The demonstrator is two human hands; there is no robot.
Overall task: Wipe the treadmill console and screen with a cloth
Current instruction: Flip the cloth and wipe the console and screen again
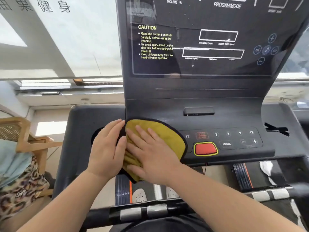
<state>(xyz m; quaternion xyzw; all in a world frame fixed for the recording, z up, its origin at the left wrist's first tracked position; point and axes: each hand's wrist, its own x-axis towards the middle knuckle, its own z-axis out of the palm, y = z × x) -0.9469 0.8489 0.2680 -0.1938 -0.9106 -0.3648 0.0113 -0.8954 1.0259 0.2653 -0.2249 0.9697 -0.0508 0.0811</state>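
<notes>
A yellow cloth (168, 136) with a dark edge lies on the left part of the dark treadmill console (234, 154), covering its left buttons. My right hand (150, 153) rests flat on the cloth with fingers spread, pressing it down. My left hand (107, 148) lies flat beside it on the cloth's left edge and the console, fingers together. The black screen (209, 47) with white boxes and a yellow CAUTION text rises upright above the console, untouched by either hand.
A red stop button (205, 148) with a yellow rim sits just right of the cloth, next to the MODE and number keys (234, 133). A handlebar with silver grip sensors (143, 212) crosses below my forearms. A wooden chair (23, 131) stands at the left.
</notes>
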